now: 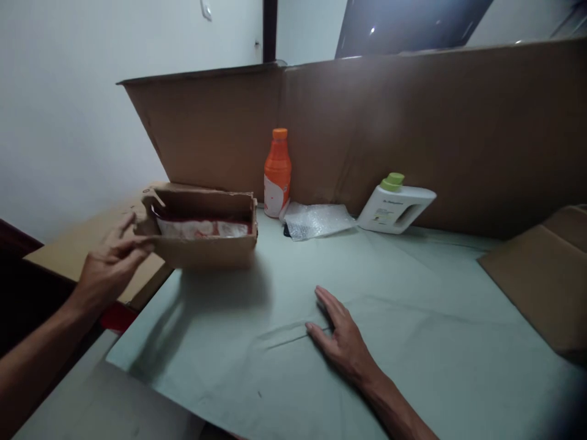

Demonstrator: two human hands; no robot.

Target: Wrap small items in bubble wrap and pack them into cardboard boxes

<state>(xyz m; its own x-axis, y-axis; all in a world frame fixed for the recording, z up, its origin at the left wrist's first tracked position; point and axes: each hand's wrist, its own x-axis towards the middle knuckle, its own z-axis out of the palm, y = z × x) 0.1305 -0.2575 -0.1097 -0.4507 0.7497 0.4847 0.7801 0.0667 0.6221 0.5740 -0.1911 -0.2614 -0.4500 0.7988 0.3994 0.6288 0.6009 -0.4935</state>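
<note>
My left hand (109, 263) grips the left end of an open cardboard box (206, 244), which is lifted a little above the table's left edge. Inside the box lies a red and white packet (202, 227). My right hand (342, 339) rests flat, palm down with fingers together, on the pale green sheet (413, 342) that covers the table, holding nothing. The box is to the upper left of my right hand, about a hand's length away.
An orange bottle (277, 173) stands at the back against a tall cardboard wall (367, 128). Beside it lie a piece of bubble wrap (316, 220) and a white jug with a green cap (394, 205). A cardboard flap (545, 275) lies at the right.
</note>
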